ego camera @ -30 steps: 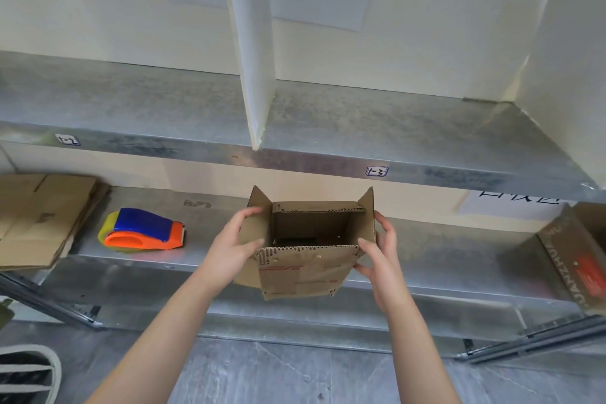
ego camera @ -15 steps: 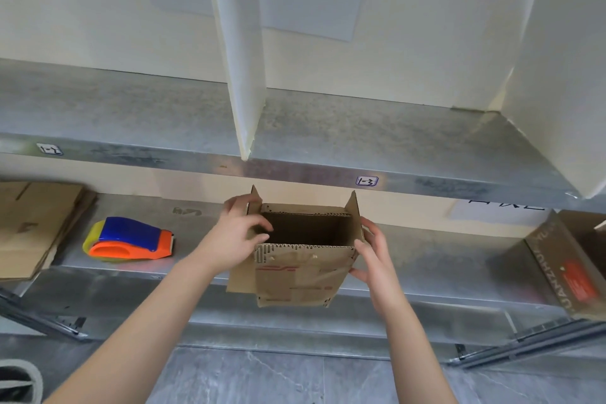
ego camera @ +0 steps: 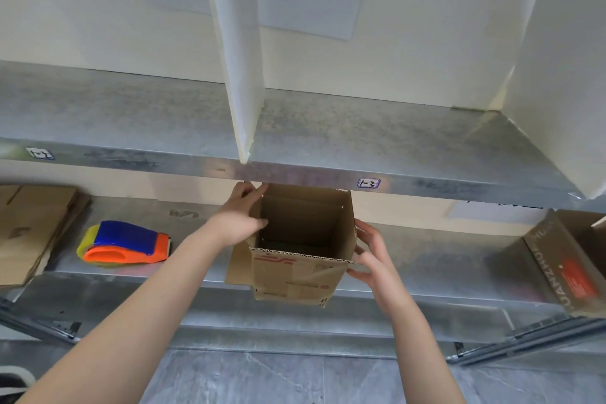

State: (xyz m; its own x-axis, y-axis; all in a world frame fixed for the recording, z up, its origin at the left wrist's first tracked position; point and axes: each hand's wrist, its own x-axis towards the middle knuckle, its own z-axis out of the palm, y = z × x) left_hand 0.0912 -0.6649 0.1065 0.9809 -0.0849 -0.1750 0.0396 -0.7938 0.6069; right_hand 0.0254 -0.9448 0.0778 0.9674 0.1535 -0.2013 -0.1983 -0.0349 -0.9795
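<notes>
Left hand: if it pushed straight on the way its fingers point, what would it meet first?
Probably the front lip of the upper shelf, right above where the left hand holds the box; depth is unclear, so it might pass underneath.

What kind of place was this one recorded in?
Most likely a packing or stockroom area: metal shelves divided into bays, with a numbered label on the edge, a tape dispenser beside flattened cardboard, and an open box.
</notes>
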